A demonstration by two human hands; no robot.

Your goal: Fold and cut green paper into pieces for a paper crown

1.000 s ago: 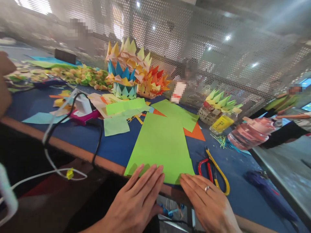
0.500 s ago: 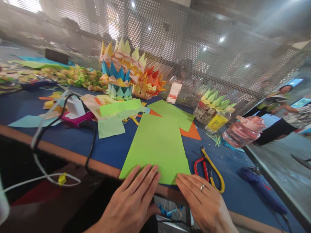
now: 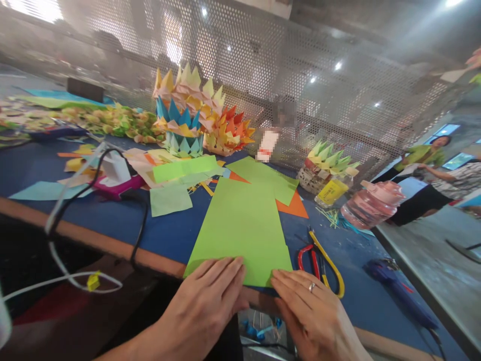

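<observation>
I have both hands down at the near edge of the counter (image 3: pixel 165 235). My left hand (image 3: pixel 205 301) lies flat, palm down with the fingers stretched out, and its fingertips press the near edge of the green sheet (image 3: pixel 240 225). My right hand (image 3: pixel 311 316) is flat too, a ring on one finger, and its fingertips rest at the sheet's near right corner. Neither hand grips anything.

The green sheet lies smooth on the blue counter, its near edge just over the counter's front edge and its far end over an orange piece (image 3: pixel 295 205) and another green piece. I see a small step at its right side near my right hand, which I judge to be a second layer. If so, one fold is made and is being pressed flat. No other crease shows, so most of the shaping looks undone.

The red and yellow scissors (image 3: pixel 323 263) lie just right of the sheet, untouched. Finished spiky paper pieces (image 3: pixel 188 110) stand along the far edge.
</observation>
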